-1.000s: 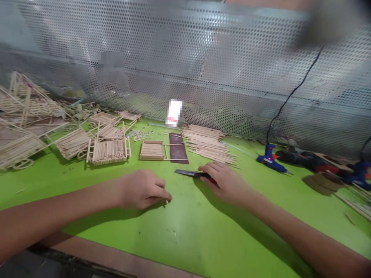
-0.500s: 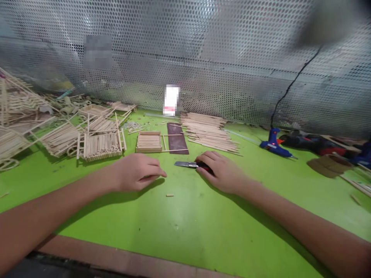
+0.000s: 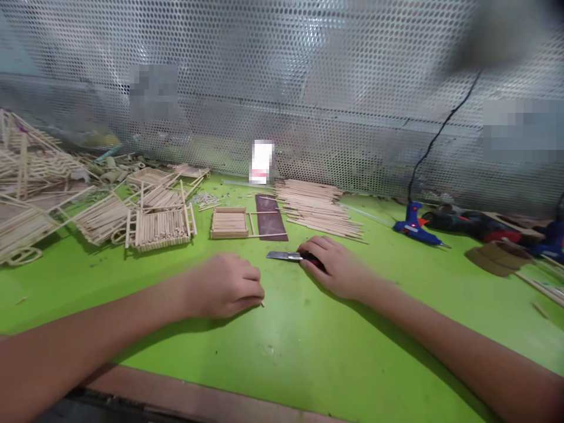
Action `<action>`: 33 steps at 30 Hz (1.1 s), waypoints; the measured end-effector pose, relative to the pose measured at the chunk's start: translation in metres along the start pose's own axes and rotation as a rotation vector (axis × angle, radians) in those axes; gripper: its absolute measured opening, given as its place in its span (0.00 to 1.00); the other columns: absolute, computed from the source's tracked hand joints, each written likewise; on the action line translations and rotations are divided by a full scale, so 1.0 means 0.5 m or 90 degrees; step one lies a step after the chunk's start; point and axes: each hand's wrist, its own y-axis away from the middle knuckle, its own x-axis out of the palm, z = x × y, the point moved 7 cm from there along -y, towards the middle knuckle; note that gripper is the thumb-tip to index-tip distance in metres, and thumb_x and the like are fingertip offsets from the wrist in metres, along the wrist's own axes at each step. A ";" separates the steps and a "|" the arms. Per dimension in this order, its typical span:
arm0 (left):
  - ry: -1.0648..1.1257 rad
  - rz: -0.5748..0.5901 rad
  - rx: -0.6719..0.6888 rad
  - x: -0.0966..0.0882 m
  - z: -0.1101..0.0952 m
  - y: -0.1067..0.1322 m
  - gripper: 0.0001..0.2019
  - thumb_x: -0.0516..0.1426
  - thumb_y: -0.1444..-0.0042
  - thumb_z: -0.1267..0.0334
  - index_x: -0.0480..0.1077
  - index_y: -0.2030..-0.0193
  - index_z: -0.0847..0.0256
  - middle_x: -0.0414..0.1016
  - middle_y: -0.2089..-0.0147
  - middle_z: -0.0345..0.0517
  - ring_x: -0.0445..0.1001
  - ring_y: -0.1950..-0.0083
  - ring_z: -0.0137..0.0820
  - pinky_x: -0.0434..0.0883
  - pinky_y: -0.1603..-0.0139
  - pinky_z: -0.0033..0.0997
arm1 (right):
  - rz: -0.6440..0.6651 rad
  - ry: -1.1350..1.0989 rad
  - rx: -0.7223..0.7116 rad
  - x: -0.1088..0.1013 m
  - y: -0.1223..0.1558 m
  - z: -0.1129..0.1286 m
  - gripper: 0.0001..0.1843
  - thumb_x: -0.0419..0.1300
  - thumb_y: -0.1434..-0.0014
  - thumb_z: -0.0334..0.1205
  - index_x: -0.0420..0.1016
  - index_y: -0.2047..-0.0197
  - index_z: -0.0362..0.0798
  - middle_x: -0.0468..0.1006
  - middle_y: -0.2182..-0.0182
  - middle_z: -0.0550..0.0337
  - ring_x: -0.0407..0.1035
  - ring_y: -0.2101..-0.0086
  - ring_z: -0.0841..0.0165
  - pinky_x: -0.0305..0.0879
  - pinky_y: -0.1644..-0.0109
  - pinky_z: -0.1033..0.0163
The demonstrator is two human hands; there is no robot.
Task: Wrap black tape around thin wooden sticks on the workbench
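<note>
My left hand (image 3: pixel 229 286) is low over the green tabletop with its fingers pinched together. The tip of a short wooden stick piece (image 3: pixel 262 304) pokes out under the fingertips; the rest of it is hidden. My right hand (image 3: pixel 333 267) rests on the table, closed around the dark handle of a utility knife (image 3: pixel 284 256), whose blade points left. Just beyond my hands lies a small tray-like frame of wooden sticks (image 3: pixel 229 223), with two long sticks reaching right over a dark brown strip (image 3: pixel 271 218).
A pile of loose wooden sticks (image 3: pixel 315 205) lies behind my right hand. Several stick-built pieces (image 3: pixel 161 226) crowd the left. At right are a blue glue gun (image 3: pixel 414 224) with a cord and a brown curved piece (image 3: pixel 499 257). A perforated metal sheet (image 3: pixel 299 88) stands behind.
My left hand has moved right and nearer, closing over the small stick piece that lay on the table. My right hand stays on the knife. The view has tilted up slightly.
</note>
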 end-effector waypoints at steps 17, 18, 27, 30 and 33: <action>-0.371 -0.162 -0.452 -0.193 0.249 0.108 0.24 0.51 0.31 0.65 0.66 0.29 0.62 0.76 0.38 0.59 0.76 0.42 0.52 0.71 0.41 0.60 | -0.001 -0.002 -0.008 -0.002 -0.003 -0.002 0.17 0.50 0.26 0.47 0.74 0.47 0.47 0.77 0.52 0.47 0.71 0.53 0.55 0.70 0.47 0.46; -0.383 -0.155 -0.463 -0.195 0.254 0.113 0.25 0.50 0.31 0.64 0.65 0.28 0.63 0.75 0.37 0.61 0.76 0.41 0.53 0.71 0.41 0.59 | 0.001 -0.002 -0.005 -0.003 -0.003 -0.002 0.17 0.49 0.26 0.47 0.74 0.47 0.47 0.77 0.52 0.46 0.71 0.53 0.55 0.70 0.47 0.46; -0.327 -0.136 -0.334 -0.142 0.215 0.091 0.18 0.51 0.31 0.62 0.77 0.42 0.61 0.80 0.43 0.54 0.77 0.45 0.47 0.70 0.41 0.57 | 0.003 0.007 -0.010 0.004 -0.002 -0.005 0.17 0.49 0.26 0.47 0.74 0.47 0.48 0.78 0.51 0.47 0.72 0.52 0.55 0.70 0.48 0.46; -0.275 -0.122 -0.267 -0.114 0.187 0.075 0.14 0.54 0.33 0.64 0.79 0.47 0.58 0.81 0.45 0.51 0.78 0.47 0.44 0.69 0.39 0.57 | -0.005 0.021 -0.014 -0.003 -0.006 0.004 0.17 0.50 0.26 0.47 0.75 0.46 0.47 0.78 0.51 0.47 0.72 0.52 0.55 0.71 0.47 0.45; -0.212 -0.127 -0.200 -0.090 0.151 0.058 0.12 0.58 0.35 0.68 0.80 0.48 0.55 0.81 0.47 0.48 0.78 0.50 0.42 0.68 0.38 0.57 | -0.079 0.063 -0.049 -0.053 0.014 0.030 0.18 0.52 0.27 0.46 0.75 0.42 0.48 0.78 0.47 0.46 0.71 0.47 0.51 0.67 0.42 0.40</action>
